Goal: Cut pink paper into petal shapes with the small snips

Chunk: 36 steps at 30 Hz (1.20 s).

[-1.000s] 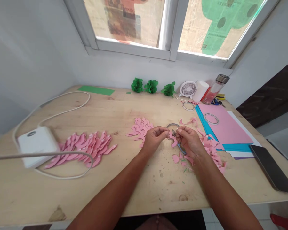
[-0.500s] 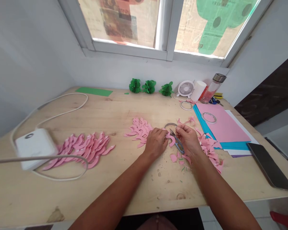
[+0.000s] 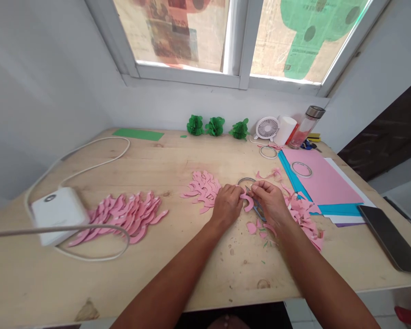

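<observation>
My left hand (image 3: 228,203) is closed on a curved pink paper piece (image 3: 249,204), whose end sticks out past the fingertips. Close beside it, my right hand (image 3: 270,199) has thumb and forefinger pinched together; whatever is between them is too small to make out. Partly under the right hand lies a pair of scissors (image 3: 260,211), blades pointing away. A roll of tape (image 3: 246,180) sits just behind both hands. Left of my left hand spreads a loose pile of curved pink paper pieces (image 3: 202,188). Pink paper scraps (image 3: 304,214) are heaped right of my right wrist.
A stack of pink wavy strips (image 3: 130,217) lies at left beside a white power bank (image 3: 59,212) with a looping cable. Green paper balls (image 3: 214,126), a small fan (image 3: 267,128) and a bottle (image 3: 307,128) line the back. Coloured sheets (image 3: 324,183) and a phone (image 3: 390,237) lie right.
The view has shifted slightly, so everything sits a little further right and lower. My right fingertips have come a little closer to the pink piece in my left hand.
</observation>
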Each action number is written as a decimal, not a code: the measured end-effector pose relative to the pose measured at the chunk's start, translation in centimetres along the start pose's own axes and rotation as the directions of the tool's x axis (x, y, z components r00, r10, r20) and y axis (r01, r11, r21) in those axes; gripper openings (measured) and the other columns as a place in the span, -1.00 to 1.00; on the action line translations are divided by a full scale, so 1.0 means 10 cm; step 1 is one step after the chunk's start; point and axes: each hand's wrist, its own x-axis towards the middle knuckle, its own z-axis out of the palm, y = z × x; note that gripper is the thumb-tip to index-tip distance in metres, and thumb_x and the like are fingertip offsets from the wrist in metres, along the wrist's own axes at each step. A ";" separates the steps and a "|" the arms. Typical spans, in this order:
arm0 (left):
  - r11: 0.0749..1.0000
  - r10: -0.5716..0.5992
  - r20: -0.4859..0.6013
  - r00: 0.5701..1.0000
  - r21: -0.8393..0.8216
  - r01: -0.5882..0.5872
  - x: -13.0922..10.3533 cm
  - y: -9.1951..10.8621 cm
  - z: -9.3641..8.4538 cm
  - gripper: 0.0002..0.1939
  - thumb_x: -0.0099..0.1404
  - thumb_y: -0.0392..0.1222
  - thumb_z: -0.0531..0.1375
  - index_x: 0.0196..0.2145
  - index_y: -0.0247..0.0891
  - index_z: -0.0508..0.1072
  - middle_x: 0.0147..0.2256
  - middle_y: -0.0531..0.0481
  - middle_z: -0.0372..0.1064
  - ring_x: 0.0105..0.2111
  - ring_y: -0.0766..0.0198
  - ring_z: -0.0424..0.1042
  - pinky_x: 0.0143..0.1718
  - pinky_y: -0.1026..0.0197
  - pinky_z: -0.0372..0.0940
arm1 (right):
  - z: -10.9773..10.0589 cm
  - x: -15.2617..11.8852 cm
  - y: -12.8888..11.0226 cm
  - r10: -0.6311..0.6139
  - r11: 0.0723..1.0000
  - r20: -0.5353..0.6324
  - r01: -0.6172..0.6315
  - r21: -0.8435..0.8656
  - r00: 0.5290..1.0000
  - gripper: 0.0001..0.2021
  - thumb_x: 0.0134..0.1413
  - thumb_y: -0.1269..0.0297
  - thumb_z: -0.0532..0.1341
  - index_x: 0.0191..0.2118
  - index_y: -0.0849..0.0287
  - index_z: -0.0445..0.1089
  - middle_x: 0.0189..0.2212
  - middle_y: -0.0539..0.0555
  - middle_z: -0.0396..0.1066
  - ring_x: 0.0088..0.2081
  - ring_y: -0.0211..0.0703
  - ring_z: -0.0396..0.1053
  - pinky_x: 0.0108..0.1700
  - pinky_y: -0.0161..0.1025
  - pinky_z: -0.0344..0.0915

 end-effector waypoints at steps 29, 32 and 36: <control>0.599 -0.487 0.029 0.873 -0.716 0.358 0.05 0.02 -0.22 -0.83 0.11 -0.12 0.14 -0.47 -0.29 0.39 -0.58 0.05 0.35 -0.61 0.37 0.31 -0.58 0.34 0.20 | 0.05 -0.07 0.04 -0.206 0.903 0.138 0.242 -0.354 0.969 -0.85 -0.11 0.21 0.27 -0.48 0.17 0.37 -0.56 -0.03 0.35 -0.48 -0.26 0.27 -0.41 -0.31 0.16; 0.426 -0.499 0.185 0.847 -0.799 0.425 0.06 0.06 -0.22 -0.78 0.08 -0.09 0.17 -0.44 -0.33 0.44 -0.59 0.02 0.37 -0.66 0.37 0.30 -0.68 0.35 0.14 | 0.05 -0.07 0.07 -0.217 0.909 0.162 0.260 -0.327 0.963 -0.88 -0.10 0.22 0.27 -0.47 0.16 0.38 -0.54 -0.02 0.36 -0.47 -0.24 0.28 -0.39 -0.30 0.18; 0.307 -0.494 0.252 0.832 -0.845 0.438 0.07 0.10 -0.22 -0.78 0.02 -0.10 0.22 -0.49 -0.34 0.48 -0.63 0.02 0.35 -0.66 0.37 0.28 -0.67 0.35 0.16 | 0.07 -0.08 0.09 -0.204 0.918 0.217 0.263 -0.297 0.955 -0.89 -0.09 0.23 0.26 -0.47 0.14 0.39 -0.51 0.01 0.40 -0.43 -0.20 0.32 -0.34 -0.26 0.22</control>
